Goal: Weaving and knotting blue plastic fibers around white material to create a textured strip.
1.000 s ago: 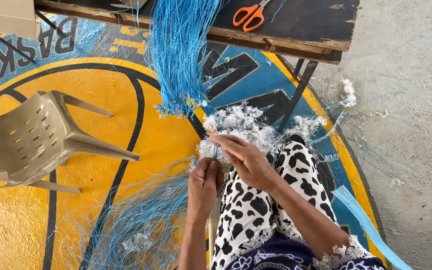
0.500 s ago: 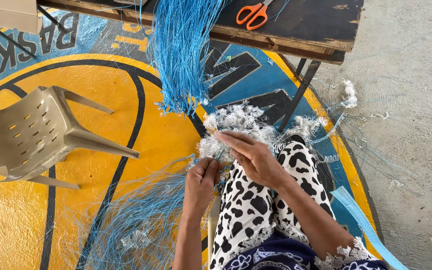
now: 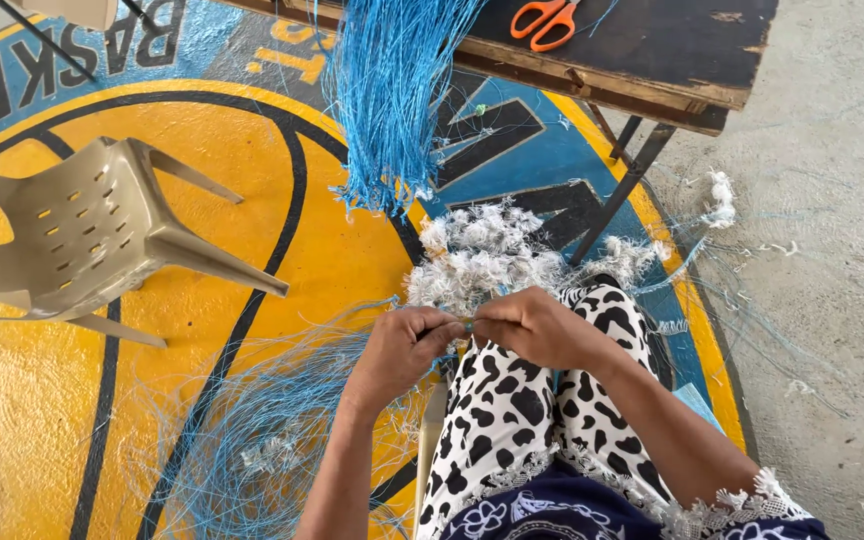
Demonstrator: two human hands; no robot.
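Head view: left hand (image 3: 399,352) and right hand (image 3: 537,327) both pinch shut on blue strand (image 3: 464,323); loose net (image 3: 252,440) below grip may snag and tangle.

Painted yellow-blue floor (image 3: 252,230) meets bare concrete (image 3: 832,250) — beige plastic chair (image 3: 82,230), dark wooden table (image 3: 652,50).

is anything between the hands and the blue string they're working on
Nothing visible. The left hand and right hand meet fingertip to fingertip over the knee, already pinching the blue string between them; the white fluff pile lies beyond them.
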